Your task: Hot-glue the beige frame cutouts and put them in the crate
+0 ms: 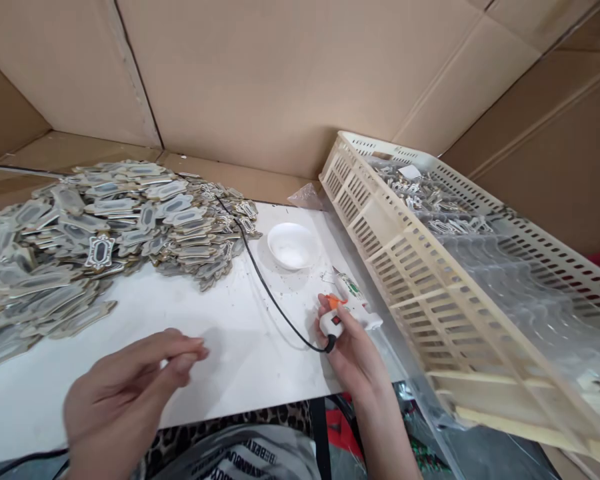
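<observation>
My right hand [353, 347] is wrapped round a small white corded device [331, 325] with a red switch and an orange tip. A black cord [275, 300] leaves its lower end and runs back to the left, up to the pile. Thumb and fingers pinched together, my left hand [130, 390] is above the front of the white table [240, 327]. Whatever may be between those fingertips is too small to make out. A white tube with green print [349, 285] lies just beyond my right hand.
Flat ornate frame-shaped pieces [145, 223] are heaped at the left and back. Behind my right hand stands a white bowl [291, 248]. A cream plastic crate [405, 267] with clear wavy trays and metal pieces fills the right. Cardboard walls [260, 80] enclose the back.
</observation>
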The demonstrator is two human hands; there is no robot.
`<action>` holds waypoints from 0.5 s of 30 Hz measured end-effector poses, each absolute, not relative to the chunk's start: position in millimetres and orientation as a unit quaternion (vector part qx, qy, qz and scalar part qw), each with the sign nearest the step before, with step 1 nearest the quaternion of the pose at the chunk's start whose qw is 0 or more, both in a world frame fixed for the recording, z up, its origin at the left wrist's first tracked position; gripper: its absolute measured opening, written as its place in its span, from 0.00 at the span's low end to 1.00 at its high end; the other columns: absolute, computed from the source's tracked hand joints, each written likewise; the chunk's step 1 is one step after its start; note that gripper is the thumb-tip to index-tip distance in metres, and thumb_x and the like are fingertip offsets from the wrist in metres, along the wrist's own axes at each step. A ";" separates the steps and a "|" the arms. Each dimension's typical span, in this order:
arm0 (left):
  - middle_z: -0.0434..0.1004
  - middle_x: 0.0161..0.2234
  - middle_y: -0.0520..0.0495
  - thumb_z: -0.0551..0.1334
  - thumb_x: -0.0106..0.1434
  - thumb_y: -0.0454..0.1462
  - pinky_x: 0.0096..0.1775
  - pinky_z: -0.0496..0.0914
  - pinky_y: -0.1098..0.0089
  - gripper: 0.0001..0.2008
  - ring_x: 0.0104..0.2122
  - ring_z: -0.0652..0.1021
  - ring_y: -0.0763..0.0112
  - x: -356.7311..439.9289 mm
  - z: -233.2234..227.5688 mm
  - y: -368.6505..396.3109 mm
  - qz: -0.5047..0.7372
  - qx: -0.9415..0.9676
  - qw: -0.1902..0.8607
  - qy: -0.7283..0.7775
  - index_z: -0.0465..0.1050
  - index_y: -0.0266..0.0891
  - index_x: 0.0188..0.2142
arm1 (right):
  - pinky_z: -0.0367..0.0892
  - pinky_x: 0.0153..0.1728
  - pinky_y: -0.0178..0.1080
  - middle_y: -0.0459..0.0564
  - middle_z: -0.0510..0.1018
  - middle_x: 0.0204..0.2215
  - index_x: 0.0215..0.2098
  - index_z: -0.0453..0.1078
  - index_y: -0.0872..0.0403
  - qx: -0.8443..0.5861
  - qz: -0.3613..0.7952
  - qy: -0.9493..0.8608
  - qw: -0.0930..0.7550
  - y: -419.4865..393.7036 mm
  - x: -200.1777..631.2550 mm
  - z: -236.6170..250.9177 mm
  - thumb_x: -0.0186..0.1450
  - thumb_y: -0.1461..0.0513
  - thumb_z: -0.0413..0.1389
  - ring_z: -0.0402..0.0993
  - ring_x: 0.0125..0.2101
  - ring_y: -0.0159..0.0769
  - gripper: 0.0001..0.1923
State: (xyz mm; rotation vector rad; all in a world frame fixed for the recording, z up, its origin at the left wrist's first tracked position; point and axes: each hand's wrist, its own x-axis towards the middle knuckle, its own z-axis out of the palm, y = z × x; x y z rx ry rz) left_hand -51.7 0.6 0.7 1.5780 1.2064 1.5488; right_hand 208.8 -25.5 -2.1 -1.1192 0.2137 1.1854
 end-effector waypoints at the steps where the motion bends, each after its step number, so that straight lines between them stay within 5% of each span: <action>1: 0.83 0.27 0.55 0.72 0.61 0.38 0.19 0.73 0.76 0.04 0.19 0.76 0.74 -45.6 3.5 0.7 0.587 0.613 0.315 0.424 0.83 0.48 0.36 | 0.81 0.30 0.32 0.48 0.86 0.37 0.34 0.79 0.56 -0.503 0.529 0.090 0.678 -28.7 208.9 -2.4 0.51 0.67 0.74 0.81 0.29 0.30 0.14; 7: 0.84 0.30 0.56 0.68 0.67 0.38 0.42 0.80 0.66 0.06 0.17 0.71 0.79 -28.9 17.2 0.5 0.618 0.644 0.285 0.349 0.82 0.53 0.42 | 0.82 0.36 0.33 0.50 0.86 0.41 0.36 0.80 0.54 -0.498 0.553 0.021 0.668 -57.2 208.1 -5.1 0.46 0.64 0.77 0.84 0.39 0.36 0.19; 15: 0.85 0.31 0.56 0.67 0.69 0.37 0.31 0.73 0.65 0.13 0.24 0.78 0.74 -25.6 28.4 -1.4 0.624 0.658 0.313 0.282 0.79 0.59 0.49 | 0.78 0.51 0.38 0.53 0.84 0.51 0.46 0.80 0.51 -0.539 0.535 -0.008 0.650 -88.8 194.7 -5.2 0.54 0.59 0.73 0.80 0.53 0.42 0.22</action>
